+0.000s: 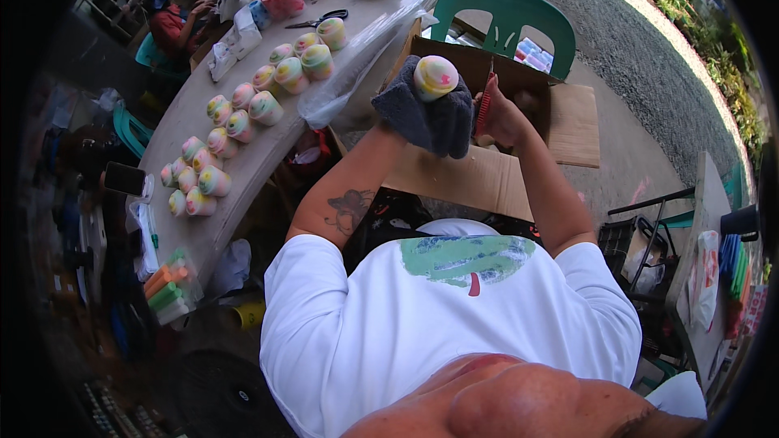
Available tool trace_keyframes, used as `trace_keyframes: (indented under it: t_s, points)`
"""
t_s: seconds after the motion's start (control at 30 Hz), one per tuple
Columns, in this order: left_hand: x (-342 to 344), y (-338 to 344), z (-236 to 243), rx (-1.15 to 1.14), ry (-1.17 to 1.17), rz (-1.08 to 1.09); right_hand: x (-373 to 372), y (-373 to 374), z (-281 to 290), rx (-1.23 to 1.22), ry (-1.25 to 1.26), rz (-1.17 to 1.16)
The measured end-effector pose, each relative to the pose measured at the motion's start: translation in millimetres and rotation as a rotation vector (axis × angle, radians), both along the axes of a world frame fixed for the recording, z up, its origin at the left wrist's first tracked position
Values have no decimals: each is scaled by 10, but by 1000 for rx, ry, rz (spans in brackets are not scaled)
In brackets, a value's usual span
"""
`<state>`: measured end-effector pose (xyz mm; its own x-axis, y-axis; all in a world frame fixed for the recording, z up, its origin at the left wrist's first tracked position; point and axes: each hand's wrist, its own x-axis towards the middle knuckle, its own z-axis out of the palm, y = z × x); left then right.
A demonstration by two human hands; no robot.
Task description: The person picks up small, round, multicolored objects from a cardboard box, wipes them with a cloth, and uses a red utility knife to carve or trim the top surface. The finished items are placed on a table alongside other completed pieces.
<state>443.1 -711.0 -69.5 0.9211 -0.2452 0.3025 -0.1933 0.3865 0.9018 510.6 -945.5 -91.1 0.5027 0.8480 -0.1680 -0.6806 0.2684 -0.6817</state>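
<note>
Pastel cylinder (436, 79) on towel (448, 127); left fingers hidden, right fingers (497, 97) gripping tool (484, 107); box (462, 184) contents unclear.

Swirled piece (436, 79): white and yellow, with bright pink patches. Cloth (442, 131): plain dark grey. Knife (484, 109): red handle. Carton (479, 182): brown. Smaller group of swirled pieces (290, 75): pastel pink, yellow, mint green and white, on a pale greyish table (361, 6). Chair (560, 28): solid green. Scissors (339, 14): black handles. Shirt (365, 300): white, with a mottled green print (466, 258). From my remote feed I enter the sticks (166, 288) as orange, green and white; the patterned fabric (398, 215), poorly lit, I read as black with small pale motifs.
</note>
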Motion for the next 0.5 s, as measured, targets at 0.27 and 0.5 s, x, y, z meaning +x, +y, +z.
trace_keyframes:
  t_s: [0.27,0.5]
  points:
    - [-310,464,30,-318,258,158,-204,161,802,-1,-238,-297]
    - [-440,-14,529,-214,80,-23,-710,746,1209,-106,-1225,-320]
